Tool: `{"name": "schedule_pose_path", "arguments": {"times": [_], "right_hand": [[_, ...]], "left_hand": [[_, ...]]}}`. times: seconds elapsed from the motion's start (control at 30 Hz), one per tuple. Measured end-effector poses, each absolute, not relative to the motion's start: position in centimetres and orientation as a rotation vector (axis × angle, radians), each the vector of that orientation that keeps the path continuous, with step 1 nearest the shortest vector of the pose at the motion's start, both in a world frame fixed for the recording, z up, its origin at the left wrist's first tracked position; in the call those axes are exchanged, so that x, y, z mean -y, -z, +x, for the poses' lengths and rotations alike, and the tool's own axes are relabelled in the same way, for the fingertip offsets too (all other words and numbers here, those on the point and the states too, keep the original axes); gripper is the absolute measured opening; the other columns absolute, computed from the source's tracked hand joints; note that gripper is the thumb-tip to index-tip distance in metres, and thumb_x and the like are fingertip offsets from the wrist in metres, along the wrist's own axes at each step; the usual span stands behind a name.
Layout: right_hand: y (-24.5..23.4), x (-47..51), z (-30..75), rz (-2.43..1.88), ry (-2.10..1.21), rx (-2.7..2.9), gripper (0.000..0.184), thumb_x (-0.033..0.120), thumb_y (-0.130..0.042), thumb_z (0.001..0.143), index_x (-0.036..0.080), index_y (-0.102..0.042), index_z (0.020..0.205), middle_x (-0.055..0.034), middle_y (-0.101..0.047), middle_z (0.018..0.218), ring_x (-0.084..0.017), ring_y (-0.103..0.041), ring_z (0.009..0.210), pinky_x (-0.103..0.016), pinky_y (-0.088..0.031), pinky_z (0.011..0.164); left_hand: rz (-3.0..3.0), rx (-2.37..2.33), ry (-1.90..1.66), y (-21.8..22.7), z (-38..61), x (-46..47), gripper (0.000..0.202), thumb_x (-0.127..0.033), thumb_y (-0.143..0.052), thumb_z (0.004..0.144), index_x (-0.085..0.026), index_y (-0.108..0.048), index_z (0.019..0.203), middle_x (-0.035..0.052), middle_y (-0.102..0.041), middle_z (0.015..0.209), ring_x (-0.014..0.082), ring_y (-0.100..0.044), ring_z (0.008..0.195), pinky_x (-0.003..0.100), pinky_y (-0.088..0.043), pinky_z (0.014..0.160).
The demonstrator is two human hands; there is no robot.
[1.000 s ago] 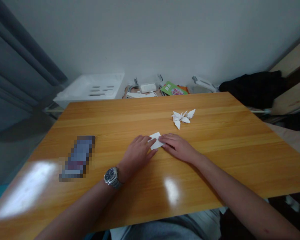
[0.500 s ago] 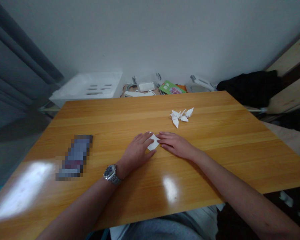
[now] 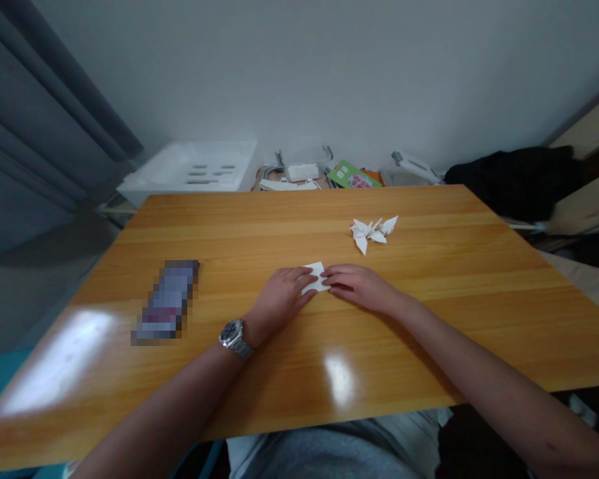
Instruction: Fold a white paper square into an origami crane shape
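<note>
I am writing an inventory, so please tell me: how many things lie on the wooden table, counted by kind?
Flat white paper: 1
Folded paper figures, one cluster, number inside unclear: 1
Blurred dark object: 1
Total: 3
</note>
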State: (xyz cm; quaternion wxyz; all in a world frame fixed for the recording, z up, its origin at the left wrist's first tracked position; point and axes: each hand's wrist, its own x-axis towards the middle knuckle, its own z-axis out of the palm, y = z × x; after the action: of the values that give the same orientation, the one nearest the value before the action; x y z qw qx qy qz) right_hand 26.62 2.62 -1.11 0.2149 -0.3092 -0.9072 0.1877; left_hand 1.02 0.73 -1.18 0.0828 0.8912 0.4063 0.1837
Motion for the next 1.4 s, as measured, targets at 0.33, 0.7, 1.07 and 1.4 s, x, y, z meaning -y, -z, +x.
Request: {"name": "schedule_pose_path", "arguments": {"times": [0.33, 0.7, 1.07, 1.4], "right_hand": [[1.0, -3.4, 26.7, -0.860, -0.588, 2.497, 0.022, 0.026, -0.057, 0.101, 0.025, -0.079, 0.106, -0.0080, -0.074, 0.126, -0.022, -0.069, 0.116, -0.040, -0.055, 0.102], [0.9, -3.5, 25.9, -1.015, -0.605, 2.360, 0.024, 0.032, -0.052, 0.104, 0.022, -0.073, 0.109, -0.0076, -0.076, 0.109, -0.021, -0.070, 0.101, -0.037, -0.054, 0.093], [1.8, -4.2, 26.3, -0.868, -0.626, 2.356, 0.017, 0.028, -0.058, 0.102, 0.022, -0.074, 0.106, -0.0092, -0.074, 0.117, -0.022, -0.068, 0.109, -0.041, -0.054, 0.098], [1.4, -5.2, 27.1, -0.975, -0.616, 2.321, 0.014, 0.021, -0.055, 0.101, 0.021, -0.069, 0.099, -0.0093, -0.068, 0.104, -0.024, -0.062, 0.102, -0.043, -0.052, 0.094]], "left_hand": [[2.652, -1.223, -0.557, 1.3, 1.1, -0.4, 0.033, -0.037, -0.054, 0.103, -0.022, -0.066, 0.130, 0.0098, -0.066, 0.137, 0.0265, -0.064, 0.122, 0.046, -0.050, 0.106], [2.597, -1.297, -0.600, 0.8, 1.9, -0.3, 0.024, -0.034, -0.056, 0.103, -0.021, -0.071, 0.117, 0.0071, -0.072, 0.124, 0.0250, -0.067, 0.111, 0.043, -0.052, 0.099], [2.631, -1.257, -0.633, 1.2, 1.5, -0.4, 0.031, -0.041, -0.057, 0.102, -0.021, -0.070, 0.123, 0.0087, -0.071, 0.130, 0.0261, -0.068, 0.115, 0.044, -0.051, 0.101], [2.770, -1.165, -0.419, 0.3, 1.9, 0.7, 0.041, -0.038, -0.052, 0.105, -0.022, -0.059, 0.141, 0.0112, -0.059, 0.147, 0.0274, -0.059, 0.127, 0.047, -0.042, 0.106]]}}
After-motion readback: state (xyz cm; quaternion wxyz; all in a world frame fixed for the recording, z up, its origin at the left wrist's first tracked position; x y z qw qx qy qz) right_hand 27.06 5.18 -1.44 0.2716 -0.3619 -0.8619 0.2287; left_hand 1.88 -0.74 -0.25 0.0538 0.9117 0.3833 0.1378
